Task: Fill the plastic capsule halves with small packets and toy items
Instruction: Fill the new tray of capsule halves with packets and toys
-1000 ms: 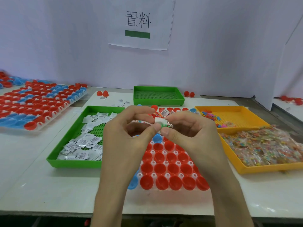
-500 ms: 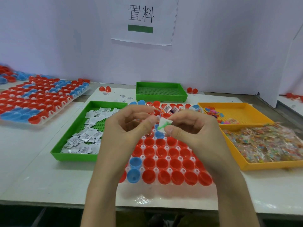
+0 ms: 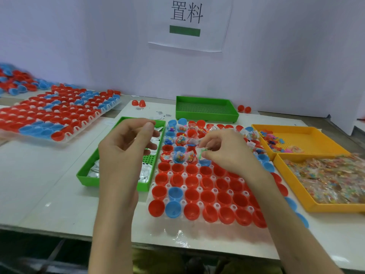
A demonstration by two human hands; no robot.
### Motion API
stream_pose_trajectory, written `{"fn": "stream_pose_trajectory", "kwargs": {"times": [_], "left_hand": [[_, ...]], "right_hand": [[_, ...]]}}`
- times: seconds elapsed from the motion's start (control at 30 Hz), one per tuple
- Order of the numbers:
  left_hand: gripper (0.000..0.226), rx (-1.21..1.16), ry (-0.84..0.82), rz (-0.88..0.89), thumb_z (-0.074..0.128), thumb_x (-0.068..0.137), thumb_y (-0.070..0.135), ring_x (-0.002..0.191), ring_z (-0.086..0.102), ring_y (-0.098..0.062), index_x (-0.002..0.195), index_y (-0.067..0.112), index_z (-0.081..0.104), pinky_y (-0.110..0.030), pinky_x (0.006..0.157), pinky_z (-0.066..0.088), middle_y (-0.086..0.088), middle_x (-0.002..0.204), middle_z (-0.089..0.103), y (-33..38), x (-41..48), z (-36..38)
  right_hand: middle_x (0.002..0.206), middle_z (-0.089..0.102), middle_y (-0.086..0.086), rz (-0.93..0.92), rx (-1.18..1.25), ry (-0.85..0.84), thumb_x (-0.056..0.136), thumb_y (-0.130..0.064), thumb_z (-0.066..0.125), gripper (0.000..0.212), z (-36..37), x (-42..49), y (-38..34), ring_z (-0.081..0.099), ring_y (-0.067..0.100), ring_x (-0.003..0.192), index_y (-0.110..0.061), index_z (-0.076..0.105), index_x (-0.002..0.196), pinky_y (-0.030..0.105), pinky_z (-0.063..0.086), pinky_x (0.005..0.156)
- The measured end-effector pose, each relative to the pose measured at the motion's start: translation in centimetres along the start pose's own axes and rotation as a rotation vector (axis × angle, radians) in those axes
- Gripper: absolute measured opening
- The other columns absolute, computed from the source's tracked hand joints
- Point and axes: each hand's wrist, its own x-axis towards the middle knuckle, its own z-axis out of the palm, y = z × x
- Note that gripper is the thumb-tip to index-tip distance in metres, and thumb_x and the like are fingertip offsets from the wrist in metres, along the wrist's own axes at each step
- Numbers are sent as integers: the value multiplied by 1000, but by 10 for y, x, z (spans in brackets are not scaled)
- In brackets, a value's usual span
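Since the blue capsule half [image 3: 205, 162] is probably to be filled next, a small green toy item [image 3: 201, 153] is pinched just above it by the fingers of the right hand [image 3: 227, 155]. The left hand [image 3: 126, 151] is held over the packet tray [image 3: 87, 175], with its fingers curled. Whether anything is gripped cannot be told.

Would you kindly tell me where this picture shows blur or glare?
Head view: the loose capsule halves at the far-left border are smeared; light glares off the clear tray at its front rim and, faintly, off the white table; the wall sign reads sharp.
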Motion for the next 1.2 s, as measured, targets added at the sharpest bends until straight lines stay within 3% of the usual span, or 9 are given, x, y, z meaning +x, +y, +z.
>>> {"fn": "stream_pose_trajectory", "kwargs": {"times": [0.17, 0.43, 0.73, 0.8, 0.97, 1.1, 1.2], "left_hand": [[12, -12, 4, 2, 67, 94, 19, 68, 63, -7, 86, 26, 72, -16, 61, 50, 4, 80, 74, -2, 0, 0], [11, -7, 27, 7, 66, 94, 17, 67, 63, -6, 88, 24, 72, -15, 63, 51, 4, 79, 73, -2, 0, 0], [11, 18, 31, 11, 66, 94, 17, 68, 64, -7, 88, 25, 72, -15, 64, 52, 3, 81, 74, -2, 0, 0], [12, 30, 34, 17, 66, 94, 17, 69, 65, -7, 88, 25, 72, -15, 64, 52, 3, 81, 74, -2, 0, 0], [14, 39, 24, 16, 67, 94, 14, 69, 65, -6, 87, 25, 72, -14, 64, 52, 2, 80, 73, -3, 1, 2], [11, 69, 22, 5, 68, 93, 17, 69, 66, -5, 88, 25, 73, -16, 66, 54, 0, 84, 73, -4, 0, 5], [13, 72, 17, 5, 69, 92, 16, 68, 66, -6, 86, 26, 73, -16, 65, 54, -2, 84, 73, -5, 0, 7]], "right_hand": [[83, 73, -7, 3, -94, -79, 80, -10, 78, 14, 1, 5, 0, 65, -1, 75, -24, 77, 82, 5, 43, 60], [88, 73, -5, -26, -249, -141, 81, -4, 74, 16, 5, 10, -8, 61, 4, 77, -18, 79, 84, 24, 55, 78], [81, 70, 1, -78, -352, -154, 79, 3, 67, 20, 9, 11, -11, 66, 16, 79, -15, 76, 78, 36, 60, 78], [80, 71, 2, -97, -367, -156, 79, 3, 66, 22, 11, 12, -10, 67, 17, 78, -15, 73, 70, 37, 61, 77], [85, 70, 0, -125, -306, -118, 79, -6, 75, 15, 11, 9, -7, 67, 17, 84, -19, 76, 87, 36, 58, 79], [70, 54, -16, -164, -292, -99, 77, 0, 72, 29, 8, 8, -8, 60, 9, 74, -27, 63, 71, 34, 58, 75], [77, 64, -10, -220, -331, -140, 81, -1, 71, 19, 6, 7, -7, 63, 9, 76, -20, 73, 79, 33, 59, 76]]}}
